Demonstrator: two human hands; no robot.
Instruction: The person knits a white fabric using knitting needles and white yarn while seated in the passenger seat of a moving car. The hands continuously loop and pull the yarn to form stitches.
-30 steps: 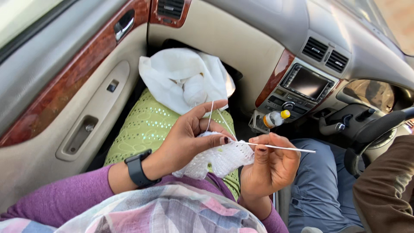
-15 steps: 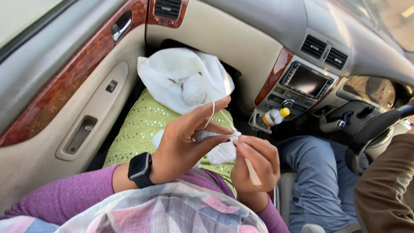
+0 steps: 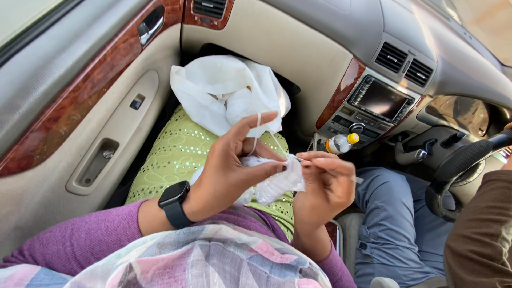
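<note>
The crochet piece point(image 3: 277, 181) and the cloth bag point(image 3: 224, 93) are white, lying over green fabric point(image 3: 170, 154) with a small eyelet pattern. The sleeve point(image 3: 80, 240) is purple, the smartwatch point(image 3: 174, 204) black, and the bottle point(image 3: 341, 143) has a yellow cap.

Beige car door panel point(image 3: 64, 160) with glossy wood-grain trim point(image 3: 80, 101) and chrome handle point(image 3: 150, 25) at left. Ahead, beige dashboard point(image 3: 288, 48), dark centre screen point(image 3: 380, 100) beneath two air vents point(image 3: 404, 63), and small clear plastic bottle with yellow cap point(image 3: 341, 143) near the console. At right, black steering wheel point(image 3: 469, 160) above another person's grey-blue trouser leg point(image 3: 394, 224) and brown sleeve point(image 3: 480, 234).
</note>
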